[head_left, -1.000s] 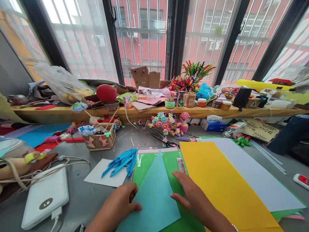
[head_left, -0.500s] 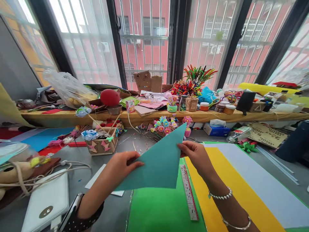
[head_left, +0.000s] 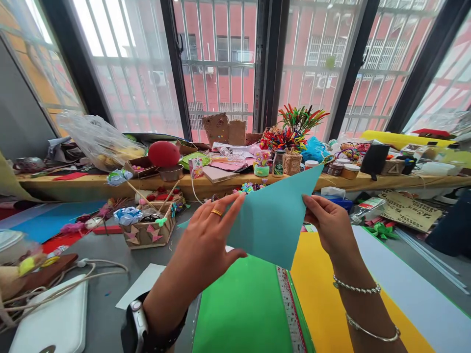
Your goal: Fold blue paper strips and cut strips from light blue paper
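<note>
A sheet of teal paper (head_left: 272, 220) with a slanting upper edge is held up above the table. My right hand (head_left: 327, 220) pinches its right edge between thumb and fingers. Against the near face of the paper, toward its left part, lies my left hand (head_left: 209, 240), fingers stretched out and thumb spread apart, covering some of the sheet. Beneath the paper is a green sheet (head_left: 235, 314), with a patterned ruler (head_left: 289, 304) along its right side.
Yellow paper (head_left: 312, 284) and white paper (head_left: 397, 274) lie at right. At left stand a decorated cardboard box (head_left: 150, 235) and a white power bank (head_left: 55, 314) with cables. Craft supplies crowd the ledge (head_left: 221, 186), including a red balloon (head_left: 164, 154), under barred windows.
The teal paper has moved right and up with my right hand. My left hand has shifted right, from gripping the paper's left part to lying spread across its near face.
</note>
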Tool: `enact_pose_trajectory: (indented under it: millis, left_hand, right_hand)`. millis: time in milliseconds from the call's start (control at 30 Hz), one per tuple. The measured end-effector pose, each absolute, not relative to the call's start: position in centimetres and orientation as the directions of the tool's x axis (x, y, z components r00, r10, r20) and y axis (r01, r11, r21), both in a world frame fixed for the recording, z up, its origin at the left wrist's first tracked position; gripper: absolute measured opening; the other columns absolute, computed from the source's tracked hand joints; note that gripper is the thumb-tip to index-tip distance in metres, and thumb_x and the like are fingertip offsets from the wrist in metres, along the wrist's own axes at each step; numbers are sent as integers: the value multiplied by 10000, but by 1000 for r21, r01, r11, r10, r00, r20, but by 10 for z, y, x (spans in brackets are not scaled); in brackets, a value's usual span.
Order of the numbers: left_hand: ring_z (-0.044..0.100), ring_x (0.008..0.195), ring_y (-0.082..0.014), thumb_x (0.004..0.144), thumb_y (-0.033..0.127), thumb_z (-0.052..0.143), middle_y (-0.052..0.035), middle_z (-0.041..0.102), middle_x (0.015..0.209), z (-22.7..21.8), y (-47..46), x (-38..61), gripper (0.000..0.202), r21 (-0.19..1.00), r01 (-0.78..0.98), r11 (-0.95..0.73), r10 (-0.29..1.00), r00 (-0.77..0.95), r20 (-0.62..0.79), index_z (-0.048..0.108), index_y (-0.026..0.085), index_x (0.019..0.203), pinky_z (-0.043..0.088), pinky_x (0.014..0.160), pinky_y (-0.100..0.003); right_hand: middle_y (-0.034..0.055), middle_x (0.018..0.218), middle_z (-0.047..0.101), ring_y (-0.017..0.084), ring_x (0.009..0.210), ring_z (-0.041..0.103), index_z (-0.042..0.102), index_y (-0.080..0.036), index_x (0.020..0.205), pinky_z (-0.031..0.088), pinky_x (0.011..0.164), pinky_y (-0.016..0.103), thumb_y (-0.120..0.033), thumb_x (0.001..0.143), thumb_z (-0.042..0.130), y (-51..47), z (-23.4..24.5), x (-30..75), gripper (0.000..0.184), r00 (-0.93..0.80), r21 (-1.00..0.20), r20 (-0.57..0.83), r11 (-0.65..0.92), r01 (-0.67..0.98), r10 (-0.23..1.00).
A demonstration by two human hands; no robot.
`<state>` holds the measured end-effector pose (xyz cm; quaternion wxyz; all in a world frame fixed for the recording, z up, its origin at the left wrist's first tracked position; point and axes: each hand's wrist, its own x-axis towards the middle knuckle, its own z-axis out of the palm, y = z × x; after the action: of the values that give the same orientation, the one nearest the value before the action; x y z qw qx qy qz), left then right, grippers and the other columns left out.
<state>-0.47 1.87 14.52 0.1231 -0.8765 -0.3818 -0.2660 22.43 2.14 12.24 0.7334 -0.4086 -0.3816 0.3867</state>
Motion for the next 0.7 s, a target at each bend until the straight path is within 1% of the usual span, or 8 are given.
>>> enact_pose_trajectory:
  millis: [100,167,300,400,467,600,700]
  left_hand:
    - [362,1155,-259,635,261,658,-59,348,1317,142,19,-6,846,54,699,-713,619,591,517,161,262,1320,299,963,-434]
    - [332,1182,-256,627,254,671,-60,314,1342,140,17,-7,883,96,670,-737,623,616,482,133,264,1327,301,971,-425]
    - [223,1246,-259,584,267,717,-63,191,1403,137,11,-1,1008,166,604,-779,611,673,418,50,266,1340,271,998,-431]
    - [193,1260,-238,598,241,709,-50,150,1415,133,9,7,1000,187,585,-789,606,693,390,39,263,1341,273,1003,-416]
    - [177,1265,-233,604,232,703,-52,118,1421,129,9,12,1005,192,579,-792,603,694,395,24,249,1343,273,1004,-413]
    - [116,1275,-259,567,225,733,-71,28,1430,123,10,20,1089,184,588,-788,601,667,440,-29,224,1345,244,1010,-438]
    - [142,1268,-258,605,194,703,-58,60,1426,120,11,24,1024,195,569,-799,587,670,454,-3,247,1345,233,1015,-435]
  right_hand:
    - [-39,526,610,75,458,545,637,-155,635,467,450,176,-324,538,741,16,123,230,221,392,-901,211,334,-278,895]
    - [-40,509,597,79,445,535,641,-157,635,457,425,178,-331,541,741,14,123,233,222,371,-908,185,302,-289,910]
    - [-49,483,567,55,424,487,662,-166,671,409,384,143,-334,560,738,12,121,234,214,350,-905,180,294,-307,919]
    - [-55,477,557,39,418,470,670,-172,659,398,379,118,-314,541,755,10,122,234,204,379,-896,160,295,-332,912]
    - [-52,489,572,37,420,482,672,-174,655,415,392,110,-306,530,762,8,123,234,203,377,-891,129,275,-362,917]
    - [-43,504,605,52,425,517,667,-177,644,445,397,113,-292,527,763,6,125,236,190,335,-875,89,235,-424,938]
    - [-24,547,646,85,443,558,670,-188,670,473,403,145,-295,529,759,6,124,240,198,323,-864,40,195,-464,946]
